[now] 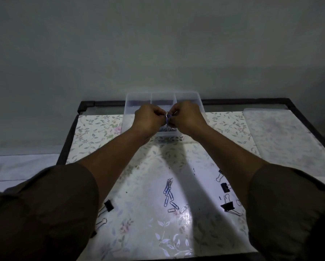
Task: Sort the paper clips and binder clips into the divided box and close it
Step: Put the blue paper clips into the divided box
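Both arms reach out over the middle of the frame, dark sleeves pushed up near the elbows. The left hand (148, 117) and the right hand (188, 117) meet knuckle to knuckle above the clear plastic divided box (199, 102), which sits at the far edge of the floral-covered table (94, 132), just above the centre of the frame. Between the two hands hangs a small tangled cluster of blue and silver paper clips (167, 119); the fingers of both hands are curled in and pinched on it from either side. More clips lie in the box's near compartment, just below the hands, though they are dim and hard to make out.

Lower down, centre of the frame, a loose string of blue and silver paper clips (169, 193) rests on the tabletop in the bright patch of light. To the right of it lie several black binder clips (227, 205), apart from one another. Another black binder clip (109, 205) sits at lower left, beside the left forearm. A translucent flat lid (282, 140) lies at the table's right side.
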A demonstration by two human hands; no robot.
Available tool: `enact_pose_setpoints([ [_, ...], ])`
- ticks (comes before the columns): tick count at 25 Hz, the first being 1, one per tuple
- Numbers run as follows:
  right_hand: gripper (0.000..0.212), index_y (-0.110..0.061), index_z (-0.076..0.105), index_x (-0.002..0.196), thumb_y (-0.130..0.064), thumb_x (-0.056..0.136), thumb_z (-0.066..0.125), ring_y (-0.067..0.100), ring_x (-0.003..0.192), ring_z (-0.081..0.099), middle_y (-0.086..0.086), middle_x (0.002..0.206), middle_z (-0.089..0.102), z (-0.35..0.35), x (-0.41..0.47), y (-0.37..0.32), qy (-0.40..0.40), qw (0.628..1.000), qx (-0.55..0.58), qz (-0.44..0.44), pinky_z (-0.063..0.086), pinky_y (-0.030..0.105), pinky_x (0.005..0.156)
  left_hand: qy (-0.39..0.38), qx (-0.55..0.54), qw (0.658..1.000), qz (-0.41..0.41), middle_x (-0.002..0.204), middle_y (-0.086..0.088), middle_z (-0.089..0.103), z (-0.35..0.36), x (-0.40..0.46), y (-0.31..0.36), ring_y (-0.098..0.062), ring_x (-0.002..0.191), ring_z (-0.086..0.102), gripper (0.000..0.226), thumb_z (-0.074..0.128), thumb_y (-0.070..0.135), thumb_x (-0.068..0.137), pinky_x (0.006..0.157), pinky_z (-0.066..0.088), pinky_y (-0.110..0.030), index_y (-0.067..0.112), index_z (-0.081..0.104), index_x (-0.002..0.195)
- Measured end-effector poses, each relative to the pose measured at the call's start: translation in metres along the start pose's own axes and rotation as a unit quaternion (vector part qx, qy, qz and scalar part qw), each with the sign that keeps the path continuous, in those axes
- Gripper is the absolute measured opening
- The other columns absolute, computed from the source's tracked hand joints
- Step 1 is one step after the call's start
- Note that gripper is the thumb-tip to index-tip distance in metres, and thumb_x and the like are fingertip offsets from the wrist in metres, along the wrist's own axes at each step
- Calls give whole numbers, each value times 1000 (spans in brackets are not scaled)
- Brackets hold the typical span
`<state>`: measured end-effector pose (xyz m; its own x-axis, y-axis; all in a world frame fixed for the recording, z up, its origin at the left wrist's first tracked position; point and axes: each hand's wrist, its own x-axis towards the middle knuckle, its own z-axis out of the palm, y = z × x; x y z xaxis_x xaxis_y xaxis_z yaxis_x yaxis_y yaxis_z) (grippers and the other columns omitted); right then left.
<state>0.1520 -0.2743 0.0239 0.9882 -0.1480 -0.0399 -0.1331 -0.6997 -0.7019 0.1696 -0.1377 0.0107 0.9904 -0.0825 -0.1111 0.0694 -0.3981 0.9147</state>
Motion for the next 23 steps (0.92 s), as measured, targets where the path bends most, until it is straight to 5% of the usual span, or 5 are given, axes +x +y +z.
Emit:
enact_pose_setpoints([
  [4, 25, -9, 76, 110, -4, 86, 71, 24, 104, 70, 11, 111, 75, 3, -1, 10, 6, 996, -90, -28, 56, 32, 90, -7, 87, 996, 17, 109, -7, 74, -6, -13, 1, -18, 103, 68, 31, 71, 3, 84, 85, 53, -26, 9, 72, 115],
  [8, 23, -15, 77, 107, -7, 88, 66, 23, 98, 71, 8, 108, 77, -6, -40, 15, 47, 990, -110, -78, 57, 33, 89, -7, 137, 987, 86, 112, -4, 74, -21, -61, 0, -15, 101, 69, 35, 66, 9, 84, 94, 53, -28, 13, 70, 119],
  [11, 30, -19, 71, 117, -18, 88, 73, 21, 98, 70, 4, 111, 75, -4, -87, 33, -69, 985, -141, -76, 56, 35, 88, -101, 252, 959, 81, 115, -5, 68, -26, -107, -19, -15, 93, 65, 44, 76, 21, 80, 82, 48, -24, 16, 65, 123],
  [15, 61, -31, 50, 139, -32, 83, 77, 22, 123, 55, -1, 140, 51, 15, -135, 64, -279, 920, -246, -122, 50, 36, 93, -268, 388, 882, -6, 124, -8, 48, -12, -164, -53, -20, 105, 52, 75, 80, 43, 72, 81, 47, -29, 16, 45, 133],
  [23, 31, -25, 63, 125, -25, 94, 62, 23, 103, 62, 0, 119, 58, 11, -155, 63, -304, 906, -242, -169, 52, 39, 86, -201, 358, 907, 89, 112, -3, 50, 11, -171, -76, -20, 89, 57, 60, 79, 38, 73, 70, 47, -32, 17, 50, 122],
])
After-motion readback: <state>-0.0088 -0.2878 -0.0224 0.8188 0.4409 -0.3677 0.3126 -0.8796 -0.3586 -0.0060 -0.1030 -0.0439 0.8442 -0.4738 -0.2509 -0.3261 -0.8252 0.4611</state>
